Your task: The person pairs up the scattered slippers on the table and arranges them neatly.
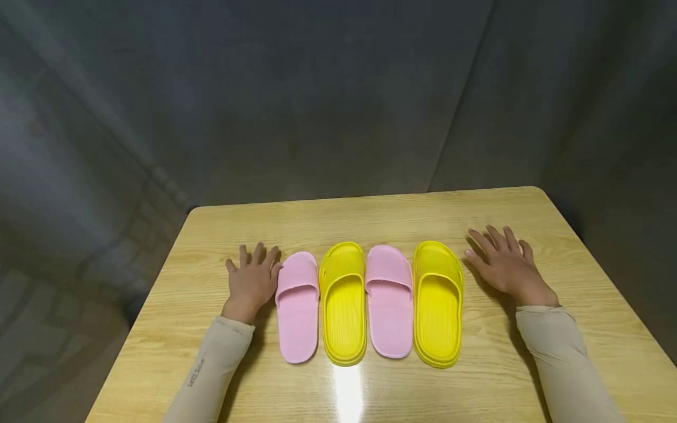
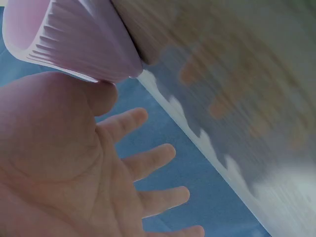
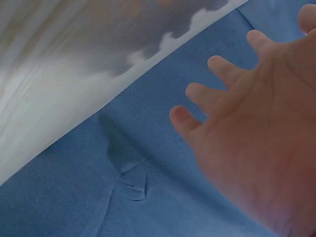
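Observation:
Two pink slippers and two yellow slippers lie in a row on the wooden table, colours alternating, toe ends pointing away from me. From the left come a pink slipper [image 1: 298, 329], a yellow slipper [image 1: 344, 317], another pink slipper [image 1: 390, 326] and another yellow slipper [image 1: 438, 317]. My left hand [image 1: 252, 285] has its fingers spread beside the leftmost pink slipper; in the left wrist view its thumb is close against the slipper's edge [image 2: 94, 44], and contact is hard to tell. To the right of the row, my right hand [image 1: 508, 267] is spread over the table, holding nothing, apart from the yellow slipper.
The table [image 1: 370, 220] has rounded far corners and a glare spot near the front. Behind it hangs a dark grey curtain [image 1: 328, 106], with more cloth at both sides. Light sleeves cover both forearms.

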A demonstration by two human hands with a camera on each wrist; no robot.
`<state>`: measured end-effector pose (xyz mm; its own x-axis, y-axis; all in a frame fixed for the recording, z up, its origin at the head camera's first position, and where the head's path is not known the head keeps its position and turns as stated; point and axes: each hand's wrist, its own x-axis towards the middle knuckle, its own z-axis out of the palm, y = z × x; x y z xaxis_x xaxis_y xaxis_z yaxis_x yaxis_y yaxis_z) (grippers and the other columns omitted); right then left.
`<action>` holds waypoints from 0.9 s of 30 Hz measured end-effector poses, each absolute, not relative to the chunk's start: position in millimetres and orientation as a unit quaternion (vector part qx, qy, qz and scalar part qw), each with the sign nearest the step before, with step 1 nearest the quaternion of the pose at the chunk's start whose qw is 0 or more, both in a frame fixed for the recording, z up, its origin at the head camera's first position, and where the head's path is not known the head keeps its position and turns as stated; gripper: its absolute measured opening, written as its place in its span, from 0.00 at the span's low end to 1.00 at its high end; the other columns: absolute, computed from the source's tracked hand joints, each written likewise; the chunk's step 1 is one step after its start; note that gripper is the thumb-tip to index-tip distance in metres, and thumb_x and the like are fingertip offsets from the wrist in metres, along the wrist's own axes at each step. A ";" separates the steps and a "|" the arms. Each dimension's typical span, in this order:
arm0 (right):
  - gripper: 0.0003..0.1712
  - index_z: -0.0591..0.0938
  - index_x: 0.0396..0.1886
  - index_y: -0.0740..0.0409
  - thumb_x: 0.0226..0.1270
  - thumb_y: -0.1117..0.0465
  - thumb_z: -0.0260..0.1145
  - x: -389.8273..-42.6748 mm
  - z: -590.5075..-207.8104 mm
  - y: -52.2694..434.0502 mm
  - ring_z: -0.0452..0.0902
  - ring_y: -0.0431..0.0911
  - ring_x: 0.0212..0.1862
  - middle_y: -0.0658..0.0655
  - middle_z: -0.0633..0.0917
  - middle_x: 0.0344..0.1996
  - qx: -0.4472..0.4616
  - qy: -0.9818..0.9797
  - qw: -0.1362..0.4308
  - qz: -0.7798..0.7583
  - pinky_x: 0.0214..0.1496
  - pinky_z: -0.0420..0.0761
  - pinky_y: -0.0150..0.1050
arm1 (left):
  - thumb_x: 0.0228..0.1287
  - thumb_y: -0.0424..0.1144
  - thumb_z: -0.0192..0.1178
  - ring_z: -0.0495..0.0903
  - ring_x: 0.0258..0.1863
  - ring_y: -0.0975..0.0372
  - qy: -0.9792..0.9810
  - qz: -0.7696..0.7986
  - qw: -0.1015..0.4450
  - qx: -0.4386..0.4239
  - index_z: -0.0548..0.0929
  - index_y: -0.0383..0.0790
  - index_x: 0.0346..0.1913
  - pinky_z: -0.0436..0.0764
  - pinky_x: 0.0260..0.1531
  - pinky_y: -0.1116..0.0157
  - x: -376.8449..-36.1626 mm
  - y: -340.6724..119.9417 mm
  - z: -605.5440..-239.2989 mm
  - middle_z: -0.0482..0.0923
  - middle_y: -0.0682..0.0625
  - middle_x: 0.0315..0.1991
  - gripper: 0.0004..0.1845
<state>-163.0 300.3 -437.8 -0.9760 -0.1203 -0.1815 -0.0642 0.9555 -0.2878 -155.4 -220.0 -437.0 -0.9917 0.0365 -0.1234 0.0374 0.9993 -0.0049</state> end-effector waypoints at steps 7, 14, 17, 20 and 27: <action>0.41 0.47 0.81 0.48 0.78 0.33 0.38 -158.4 -435.3 300.1 0.30 0.73 0.77 0.72 0.45 0.78 -0.045 0.989 0.058 -0.132 0.71 0.34 0.75 | 0.79 0.57 0.37 0.45 0.77 0.34 0.998 -0.002 0.059 0.010 0.58 0.53 0.78 0.49 0.68 0.28 -154.3 -221.3 -437.2 0.53 0.39 0.79 0.30; 0.38 0.52 0.80 0.48 0.79 0.37 0.42 -156.4 -444.2 293.3 0.35 0.71 0.78 0.70 0.50 0.77 -0.069 0.990 0.006 -0.124 0.72 0.36 0.74 | 0.79 0.54 0.39 0.47 0.76 0.34 0.999 0.006 0.050 0.012 0.61 0.53 0.76 0.51 0.67 0.28 -147.0 -221.7 -438.2 0.56 0.38 0.77 0.28; 0.38 0.52 0.80 0.49 0.79 0.38 0.43 -155.2 -444.0 292.4 0.36 0.70 0.78 0.70 0.52 0.77 -0.072 0.990 -0.003 -0.118 0.72 0.37 0.74 | 0.78 0.53 0.41 0.49 0.76 0.34 0.999 0.012 0.038 0.014 0.61 0.53 0.76 0.53 0.66 0.28 -142.2 -221.8 -438.9 0.58 0.38 0.76 0.28; 0.37 0.54 0.79 0.49 0.79 0.39 0.46 -151.1 -438.3 290.8 0.37 0.69 0.78 0.70 0.53 0.76 -0.069 0.993 -0.026 -0.097 0.72 0.37 0.74 | 0.78 0.53 0.42 0.51 0.75 0.35 0.999 0.020 0.028 0.014 0.61 0.54 0.76 0.55 0.66 0.28 -136.4 -222.1 -439.2 0.59 0.38 0.75 0.28; 0.36 0.61 0.76 0.48 0.74 0.45 0.57 -142.2 -435.3 266.1 0.37 0.62 0.80 0.65 0.57 0.77 -0.126 0.984 -0.117 -0.042 0.74 0.39 0.71 | 0.76 0.52 0.47 0.56 0.74 0.35 0.999 0.023 -0.021 0.033 0.63 0.53 0.75 0.60 0.64 0.30 -128.4 -221.3 -439.0 0.64 0.38 0.73 0.28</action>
<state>-142.2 266.1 -435.3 -0.9410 -0.2385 0.2402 -0.2583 0.9645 -0.0541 -128.4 -221.3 -439.0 -0.9970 0.0644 0.0430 0.0663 0.9968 0.0448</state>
